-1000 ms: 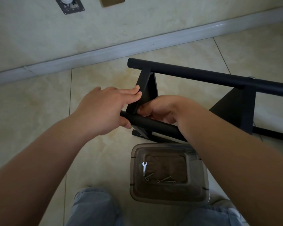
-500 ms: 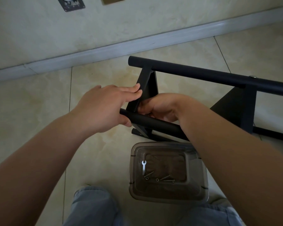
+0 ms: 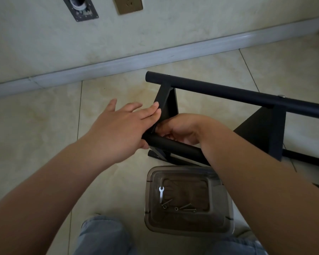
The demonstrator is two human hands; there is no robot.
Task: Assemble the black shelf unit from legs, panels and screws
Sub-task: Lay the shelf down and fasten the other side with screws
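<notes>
A pale tiled floor [image 3: 44, 126] carries the black shelf unit [image 3: 261, 133] lying on its side at right centre and a clear plastic container [image 3: 188, 229] at lower centre.

Both forearms reach in from the near edge and converge toward the middle. The left hand [image 3: 120, 131] lies palm down with its back to the camera, fingers straight and slightly spread; the fingertips [image 3: 156, 107] of the rightmost fingers press flat against a black panel [image 3: 167, 105], while the thumb tucks under a black leg [image 3: 175, 146]. The right hand [image 3: 180, 128] is just right of it, almost touching, wrist bent so the fingers curl inward and down behind that leg. What the right fingers hold is hidden. The right forearm crosses over the leg.
</notes>
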